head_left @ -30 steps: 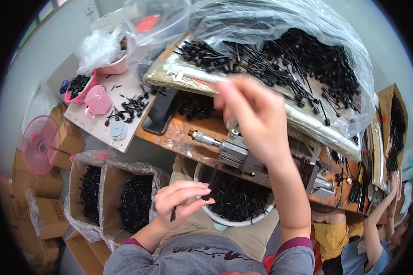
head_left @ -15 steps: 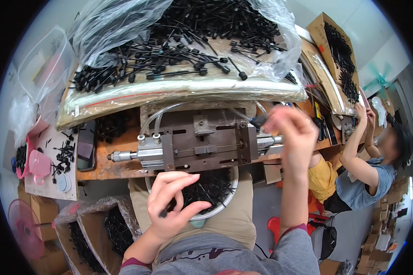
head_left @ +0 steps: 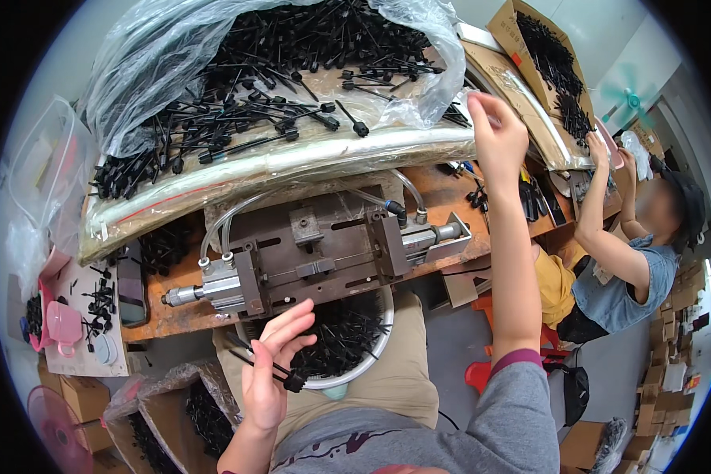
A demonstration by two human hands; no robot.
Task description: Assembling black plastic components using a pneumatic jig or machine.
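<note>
My left hand is in front of the bench, low and near my lap. A thin black plastic rod with a knobbed end is held between its thumb and fingers. My right hand is raised at the far right, with bent fingers at the edge of the clear plastic bag. What those fingertips pinch, if anything, I cannot make out. Between my hands stands a metal clamping fixture with silver cylinders and clear hoses. Under its front edge, a white tub of similar black parts sits at my lap.
Behind the fixture, a large carton holds a heap of black rods. A pink cup and loose parts lie on the left board. At right, a co-worker reaches toward another parts box.
My right hand has moved from beside the fixture's right cylinder up to the bag's edge. My left hand has turned and drawn closer, showing the rod. The whole view has shifted slightly.
</note>
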